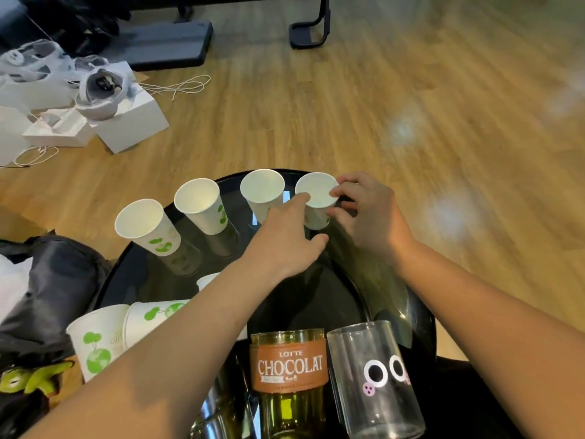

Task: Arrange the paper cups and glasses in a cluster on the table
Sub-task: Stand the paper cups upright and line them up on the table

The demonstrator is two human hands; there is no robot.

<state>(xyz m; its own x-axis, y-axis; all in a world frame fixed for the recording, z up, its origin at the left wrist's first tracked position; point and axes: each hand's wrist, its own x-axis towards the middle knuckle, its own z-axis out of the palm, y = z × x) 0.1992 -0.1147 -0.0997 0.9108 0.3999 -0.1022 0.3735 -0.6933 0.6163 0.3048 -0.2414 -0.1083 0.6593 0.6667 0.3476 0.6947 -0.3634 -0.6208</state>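
We see both hands meet at the far edge of the round black table [422,331], around one upright paper cup [317,194]. The right hand [373,213] curls its fingers round the cup's right side, fingertips on the rim and thumb lower on the wall, gripping it. The left hand [285,242] lays a straight forefinger on the cup's left rim, its thumb spread apart below near the cup's foot; its other fingers are hidden from us. Leftward along the table's far edge stand three more upright cups, set apart: second cup [262,191], third cup [200,208], fourth cup [146,228]. At the table's near left edge a tipped cup [152,315] lies on its side. At the table's near edge stand the Chocolat glass [289,364] and, just beside it, the clear glass [375,375] printed with eyes.
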